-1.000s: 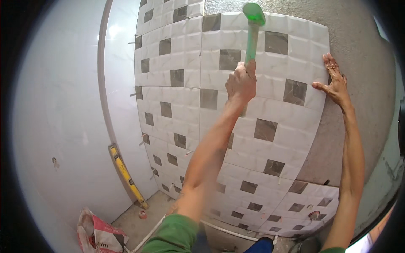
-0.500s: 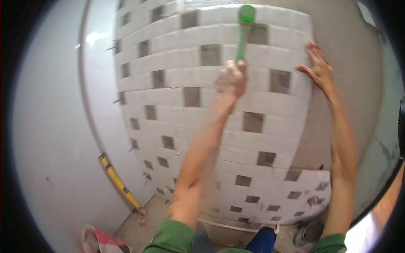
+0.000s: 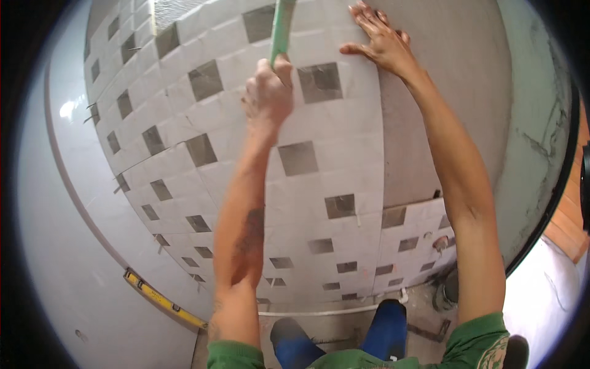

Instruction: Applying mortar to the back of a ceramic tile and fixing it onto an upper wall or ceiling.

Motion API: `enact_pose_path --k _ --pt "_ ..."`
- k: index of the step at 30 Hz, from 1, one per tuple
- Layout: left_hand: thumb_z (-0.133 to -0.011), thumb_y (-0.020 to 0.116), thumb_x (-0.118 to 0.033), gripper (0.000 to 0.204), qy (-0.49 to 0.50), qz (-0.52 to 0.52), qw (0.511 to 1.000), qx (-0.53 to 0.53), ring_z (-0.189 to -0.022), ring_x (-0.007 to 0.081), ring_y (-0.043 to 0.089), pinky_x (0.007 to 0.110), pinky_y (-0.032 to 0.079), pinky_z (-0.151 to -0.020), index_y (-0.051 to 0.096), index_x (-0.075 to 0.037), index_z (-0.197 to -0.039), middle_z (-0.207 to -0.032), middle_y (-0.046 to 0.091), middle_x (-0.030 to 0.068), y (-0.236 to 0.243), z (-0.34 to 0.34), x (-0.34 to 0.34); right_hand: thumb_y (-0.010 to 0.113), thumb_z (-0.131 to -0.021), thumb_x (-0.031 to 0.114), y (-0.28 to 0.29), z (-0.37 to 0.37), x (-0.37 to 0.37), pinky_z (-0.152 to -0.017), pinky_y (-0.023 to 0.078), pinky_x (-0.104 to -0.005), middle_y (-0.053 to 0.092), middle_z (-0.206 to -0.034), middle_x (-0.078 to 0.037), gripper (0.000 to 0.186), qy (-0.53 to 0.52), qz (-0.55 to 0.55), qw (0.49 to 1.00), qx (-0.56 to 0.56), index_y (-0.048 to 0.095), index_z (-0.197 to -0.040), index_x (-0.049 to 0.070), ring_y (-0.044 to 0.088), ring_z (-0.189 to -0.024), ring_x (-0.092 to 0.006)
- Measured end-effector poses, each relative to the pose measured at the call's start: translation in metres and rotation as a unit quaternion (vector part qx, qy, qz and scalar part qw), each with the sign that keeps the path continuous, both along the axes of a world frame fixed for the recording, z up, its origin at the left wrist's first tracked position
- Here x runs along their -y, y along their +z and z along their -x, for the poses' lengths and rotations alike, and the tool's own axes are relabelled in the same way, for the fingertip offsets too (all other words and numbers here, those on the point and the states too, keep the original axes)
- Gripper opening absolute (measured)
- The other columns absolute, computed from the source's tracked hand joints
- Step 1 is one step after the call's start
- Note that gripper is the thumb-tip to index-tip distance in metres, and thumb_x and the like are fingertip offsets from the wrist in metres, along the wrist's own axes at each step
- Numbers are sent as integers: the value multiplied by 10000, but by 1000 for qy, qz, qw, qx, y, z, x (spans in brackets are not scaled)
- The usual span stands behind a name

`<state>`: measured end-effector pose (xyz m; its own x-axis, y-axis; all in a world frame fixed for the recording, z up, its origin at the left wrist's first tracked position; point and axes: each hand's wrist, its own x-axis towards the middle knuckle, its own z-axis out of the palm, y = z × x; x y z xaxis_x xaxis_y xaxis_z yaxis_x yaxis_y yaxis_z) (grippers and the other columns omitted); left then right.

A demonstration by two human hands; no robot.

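Note:
Reaching up the tiled wall, my left hand is closed around the green handle of a mallet. The mallet's head lies beyond the upper edge of the picture. My right hand has its fingers spread at the right edge of a large wall tile, next to bare grey wall. The tiles are white with scattered grey-brown squares and a raised pattern.
A yellow spirit level leans at lower left by a glossy white wall. Small spacers stick out of the left tile joints. A white pipe runs along the wall's foot. A round hole pierces a lower right tile.
The view has shifted, so the wall and tiles sit further left and are larger. Both hands appear further left and higher; the mallet's green head has left the picture.

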<state>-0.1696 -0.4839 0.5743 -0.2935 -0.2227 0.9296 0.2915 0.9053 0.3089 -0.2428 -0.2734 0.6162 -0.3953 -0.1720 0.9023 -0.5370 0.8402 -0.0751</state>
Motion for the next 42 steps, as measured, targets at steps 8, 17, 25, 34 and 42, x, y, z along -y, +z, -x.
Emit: enact_pose_path --k 8,17,25,34,42 --pt "-922 323 -525 587 11 -53 998 27 -811 433 588 481 437 -748 593 -6 -884 -787 613 258 -18 -3 13 611 -653 690 -3 -8 1 -1110 94 -619 132 -1552 -13 1082 10 -3 999 52 157 -1482 163 97 -1425 -273" --pt "-917 287 -579 632 53 -60 991 106 -959 427 592 489 443 -842 622 -46 -983 -919 643 253 -8 -5 23 735 -592 643 -22 -28 -15 -1109 85 -639 -57 -1555 -79 1271 -19 -176 980 93 -10 -1485 130 12 -1431 -260" --pt "-927 319 -566 643 -59 -77 995 -7 -747 387 587 463 445 -724 601 7 -852 -730 602 238 -18 -11 12 786 -548 608 -28 -25 -13 -1095 124 -667 -88 -1548 -95 1354 -15 -169 985 37 -46 -1470 69 4 -1426 -284" --pt "-918 335 -548 600 -5 5 1000 -24 -800 401 596 464 454 -752 615 -19 -869 -807 634 216 -17 8 25 818 -526 563 -28 -21 -9 -1086 108 -680 -76 -1549 -107 1376 -34 -171 983 61 -47 -1468 55 12 -1423 -304" --pt "-904 298 -593 663 47 -64 992 97 -890 412 596 478 441 -808 621 -15 -885 -849 635 240 -17 5 33 794 -533 603 -33 -16 -15 -1109 56 -638 -52 -1555 -93 1358 -22 -163 983 81 -34 -1477 86 0 -1430 -267"
